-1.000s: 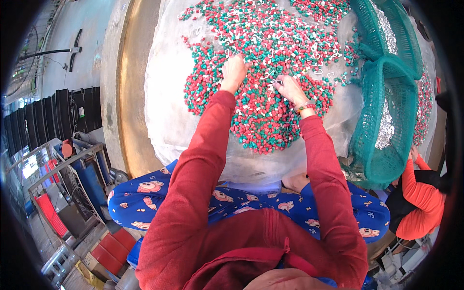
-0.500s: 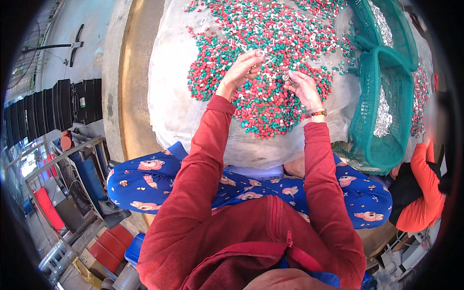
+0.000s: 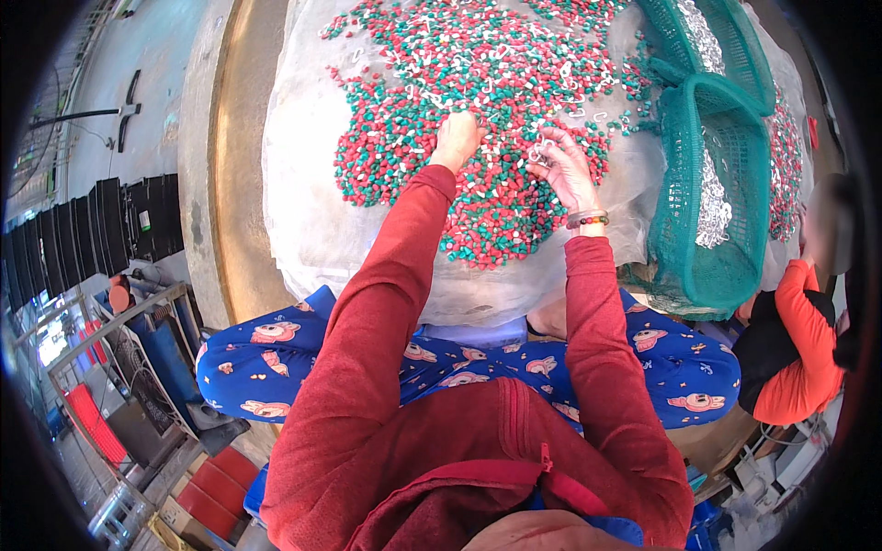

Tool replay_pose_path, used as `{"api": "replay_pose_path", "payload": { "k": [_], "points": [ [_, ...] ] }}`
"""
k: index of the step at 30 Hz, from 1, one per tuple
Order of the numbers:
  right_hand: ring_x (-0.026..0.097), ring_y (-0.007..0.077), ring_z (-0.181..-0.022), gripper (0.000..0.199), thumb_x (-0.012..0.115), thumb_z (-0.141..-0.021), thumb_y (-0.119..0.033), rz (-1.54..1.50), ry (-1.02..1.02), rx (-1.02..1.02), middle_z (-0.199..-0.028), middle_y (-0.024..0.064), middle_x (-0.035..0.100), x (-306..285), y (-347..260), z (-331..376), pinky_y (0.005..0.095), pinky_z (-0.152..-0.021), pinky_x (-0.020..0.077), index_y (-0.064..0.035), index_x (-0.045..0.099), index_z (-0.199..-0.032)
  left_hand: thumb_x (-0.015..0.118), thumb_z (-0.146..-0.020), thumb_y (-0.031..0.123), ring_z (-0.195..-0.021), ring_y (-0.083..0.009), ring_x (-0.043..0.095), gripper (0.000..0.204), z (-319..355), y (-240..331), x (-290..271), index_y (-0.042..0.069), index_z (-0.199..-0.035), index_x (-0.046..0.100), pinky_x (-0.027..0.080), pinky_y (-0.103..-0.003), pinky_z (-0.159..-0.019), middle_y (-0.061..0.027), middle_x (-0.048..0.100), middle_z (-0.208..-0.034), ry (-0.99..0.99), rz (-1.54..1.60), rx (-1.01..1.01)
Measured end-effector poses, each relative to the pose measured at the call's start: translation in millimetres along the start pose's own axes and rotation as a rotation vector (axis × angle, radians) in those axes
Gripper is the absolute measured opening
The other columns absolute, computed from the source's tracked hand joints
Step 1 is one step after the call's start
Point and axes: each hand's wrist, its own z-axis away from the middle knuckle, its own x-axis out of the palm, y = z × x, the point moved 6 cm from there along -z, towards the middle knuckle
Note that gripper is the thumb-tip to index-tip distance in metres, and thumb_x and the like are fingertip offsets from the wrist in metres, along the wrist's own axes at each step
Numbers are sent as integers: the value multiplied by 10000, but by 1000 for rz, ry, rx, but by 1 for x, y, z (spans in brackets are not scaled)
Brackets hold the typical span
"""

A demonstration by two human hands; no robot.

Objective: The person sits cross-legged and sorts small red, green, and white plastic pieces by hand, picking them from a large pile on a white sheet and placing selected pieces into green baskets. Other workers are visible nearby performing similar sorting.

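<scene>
A broad heap of small red, green and white pieces point(image 3: 496, 225) lies on a pale translucent sheet point(image 3: 308, 147) in front of me. My left hand point(image 3: 457, 140) is down at the middle of the heap, back of the hand up, fingers curled. Its fingertips are hidden, so what they grip does not show. To its right, my right hand point(image 3: 568, 173) is over the heap's right part. It loosely holds white hook-shaped clips point(image 3: 540, 151) between curved fingers and thumb. More white clips point(image 3: 574, 69) are scattered over the far part of the heap.
Right of the heap stands a green mesh basket point(image 3: 684, 197) with shiny white clips inside; another green basket point(image 3: 758, 60) is behind it. A person in orange sleeves point(image 3: 797, 367) sits at the right, near more coloured pieces point(image 3: 785, 174). A ledge point(image 3: 248, 184) borders the left side.
My left hand has come down toward me onto the heap, its fingers curling out of sight. My right hand has shifted slightly, its fingers more spread around the clips. The whole view has moved a little.
</scene>
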Motion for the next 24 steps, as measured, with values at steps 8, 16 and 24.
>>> {"api": "replay_pose_path", "payload": {
  "k": [8, 16, 24],
  "points": [
    [524, 360, -1055, 285, 484, -858, -137, -432, -90, -57, -1126, 221, 536, 11, 2, 4, 491, -916, 432, 7, 483, -1104, 680, -672, 449, -696, -325, 614, 451, 3, 11, -34, 14, -780, 623, 471, -418, -635, -171, 621, -696, -24, -91, 155],
    [461, 342, -1143, 510, 488, -883, -350, -810, -87, 39, -1205, 230, 487, 32, 12, 8, 517, -985, 330, 8, 410, -1238, 631, -769, 407, -647, -313, 592, 432, 16, 36, -98, -15, -694, 585, 427, -398, -588, -192, 581, -655, -81, 2, 12],
    [509, 266, -1089, 443, 376, -931, -371, -848, -47, 2, -1186, 131, 533, 54, 12, 10, 455, -927, 397, -38, 429, -1217, 576, -771, 174, -787, -356, 561, 200, 56, 174, -103, -19, -819, 555, 450, -413, -698, -190, 580, -818, -115, 35, 578]
  ]
}}
